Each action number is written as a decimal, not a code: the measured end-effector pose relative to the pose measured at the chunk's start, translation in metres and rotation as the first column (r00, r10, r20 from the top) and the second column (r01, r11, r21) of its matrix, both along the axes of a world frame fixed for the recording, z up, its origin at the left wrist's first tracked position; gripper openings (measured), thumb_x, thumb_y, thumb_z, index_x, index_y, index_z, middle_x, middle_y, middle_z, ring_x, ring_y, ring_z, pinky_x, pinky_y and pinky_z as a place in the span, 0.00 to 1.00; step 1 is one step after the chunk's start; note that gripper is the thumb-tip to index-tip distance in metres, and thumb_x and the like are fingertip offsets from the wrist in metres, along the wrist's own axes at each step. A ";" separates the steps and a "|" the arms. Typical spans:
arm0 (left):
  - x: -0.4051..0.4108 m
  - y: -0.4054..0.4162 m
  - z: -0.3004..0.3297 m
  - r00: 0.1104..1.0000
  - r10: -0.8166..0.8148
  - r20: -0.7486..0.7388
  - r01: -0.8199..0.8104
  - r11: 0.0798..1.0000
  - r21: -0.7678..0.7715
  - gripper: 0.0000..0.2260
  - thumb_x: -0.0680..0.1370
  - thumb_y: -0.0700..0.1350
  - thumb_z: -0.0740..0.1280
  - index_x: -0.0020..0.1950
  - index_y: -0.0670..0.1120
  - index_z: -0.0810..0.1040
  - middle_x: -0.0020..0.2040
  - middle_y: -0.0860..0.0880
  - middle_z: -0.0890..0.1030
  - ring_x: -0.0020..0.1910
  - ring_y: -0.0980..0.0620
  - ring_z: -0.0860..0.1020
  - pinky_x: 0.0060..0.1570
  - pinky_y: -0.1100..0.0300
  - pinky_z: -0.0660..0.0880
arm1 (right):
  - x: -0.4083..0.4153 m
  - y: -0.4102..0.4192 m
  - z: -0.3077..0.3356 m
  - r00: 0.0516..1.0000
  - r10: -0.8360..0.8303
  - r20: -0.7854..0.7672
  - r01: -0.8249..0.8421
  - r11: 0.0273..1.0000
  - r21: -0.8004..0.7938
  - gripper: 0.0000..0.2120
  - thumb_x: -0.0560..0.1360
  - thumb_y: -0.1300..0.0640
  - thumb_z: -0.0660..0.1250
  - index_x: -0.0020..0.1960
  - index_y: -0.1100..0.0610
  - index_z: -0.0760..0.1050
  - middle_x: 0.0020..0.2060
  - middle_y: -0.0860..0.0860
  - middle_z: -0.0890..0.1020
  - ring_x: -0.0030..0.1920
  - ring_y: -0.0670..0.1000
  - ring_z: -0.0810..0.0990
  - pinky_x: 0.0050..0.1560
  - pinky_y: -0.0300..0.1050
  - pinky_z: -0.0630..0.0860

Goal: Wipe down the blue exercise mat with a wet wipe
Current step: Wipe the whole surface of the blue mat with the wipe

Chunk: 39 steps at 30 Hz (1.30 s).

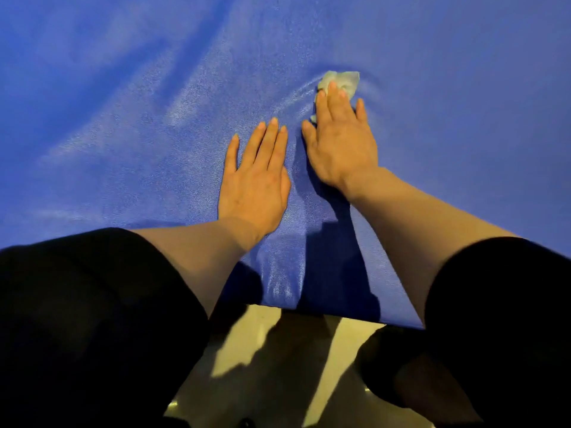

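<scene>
big blue mat [123, 103] fills most of the view, w/ soft shiny wrinkles across it. its near edge sits on a pale yellow floor [253, 350], which shows at the bottom between the person's dark sleeves [92, 304]. shadows of the arms fall on the mat & floor.

both arms reach out over the mat, bare from the elbow down. left hand [253, 183] lies flat on the mat, palm down, fingers straight & close together, holding nothing. right hand [340, 140] is a bit farther out, just beside the left one but not touching it. it is flat too, fingers stretched out, pressing down on a small whitish wet wipe [343, 80]. the wipe is scrunched up & lies on the mat under the fingers; part of it pokes out past the fingertips, a tiny bit shows by the thumb. the mat puckers in little curved lines right by the wipe.
</scene>
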<state>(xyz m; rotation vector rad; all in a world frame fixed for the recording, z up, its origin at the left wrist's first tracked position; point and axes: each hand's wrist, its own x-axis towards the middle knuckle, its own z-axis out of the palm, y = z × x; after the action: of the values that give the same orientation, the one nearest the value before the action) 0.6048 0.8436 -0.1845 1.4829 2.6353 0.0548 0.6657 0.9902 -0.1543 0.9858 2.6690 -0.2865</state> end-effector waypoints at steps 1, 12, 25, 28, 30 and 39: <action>0.002 -0.001 -0.001 1.000 0.001 0.006 -0.001 1.000 0.001 0.26 0.82 0.50 0.45 0.79 0.45 0.52 0.80 0.48 0.54 0.78 0.49 0.54 0.75 0.45 0.50 | 0.003 -0.004 -0.003 1.000 -0.007 -0.023 0.006 1.000 -0.017 0.28 0.84 0.48 0.46 0.79 0.62 0.47 0.79 0.57 0.49 0.78 0.55 0.46 0.76 0.52 0.41; 0.000 0.002 -0.002 1.000 0.016 0.017 -0.017 1.000 0.006 0.26 0.81 0.49 0.48 0.79 0.45 0.54 0.79 0.49 0.57 0.77 0.50 0.56 0.75 0.46 0.50 | 0.048 -0.039 -0.005 0.979 0.190 -0.070 -0.191 0.982 -0.003 0.31 0.81 0.45 0.46 0.76 0.66 0.58 0.75 0.62 0.60 0.76 0.60 0.57 0.76 0.51 0.47; -0.001 0.003 -0.003 1.000 0.018 0.017 -0.018 1.000 0.006 0.26 0.81 0.49 0.48 0.79 0.46 0.54 0.79 0.49 0.56 0.78 0.50 0.55 0.75 0.46 0.48 | -0.004 0.020 -0.002 0.994 0.040 -0.098 -0.045 0.997 -0.055 0.30 0.84 0.46 0.47 0.79 0.63 0.48 0.78 0.59 0.49 0.78 0.56 0.45 0.76 0.49 0.38; -0.002 0.004 -0.004 1.000 0.016 0.008 -0.016 1.000 0.013 0.26 0.81 0.50 0.47 0.79 0.45 0.53 0.79 0.49 0.57 0.77 0.50 0.55 0.75 0.46 0.50 | 0.040 -0.027 -0.005 0.978 0.057 -0.199 -0.066 0.997 -0.039 0.30 0.83 0.46 0.47 0.76 0.67 0.57 0.76 0.63 0.58 0.77 0.60 0.54 0.77 0.53 0.47; -0.001 0.003 -0.004 1.000 0.014 0.008 -0.014 1.000 0.012 0.26 0.81 0.50 0.47 0.79 0.44 0.54 0.79 0.49 0.57 0.77 0.50 0.55 0.75 0.46 0.50 | 0.053 -0.050 -0.009 0.978 0.029 -0.206 -0.040 0.998 -0.051 0.31 0.82 0.45 0.47 0.74 0.68 0.61 0.74 0.64 0.62 0.76 0.61 0.59 0.76 0.55 0.53; 0.002 0.006 -0.006 1.000 0.008 0.025 -0.008 1.000 -0.002 0.26 0.81 0.50 0.44 0.80 0.46 0.49 0.80 0.49 0.51 0.78 0.51 0.50 0.76 0.46 0.46 | -0.003 0.019 -0.010 0.994 -0.062 -0.087 0.062 0.998 0.000 0.32 0.83 0.43 0.45 0.79 0.63 0.46 0.78 0.59 0.48 0.78 0.57 0.45 0.77 0.50 0.40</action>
<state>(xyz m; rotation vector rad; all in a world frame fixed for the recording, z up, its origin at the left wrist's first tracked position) 0.6063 0.8492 -0.1902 1.4617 2.6214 0.0707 0.6632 1.0097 -0.1639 1.0826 2.7204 -0.3459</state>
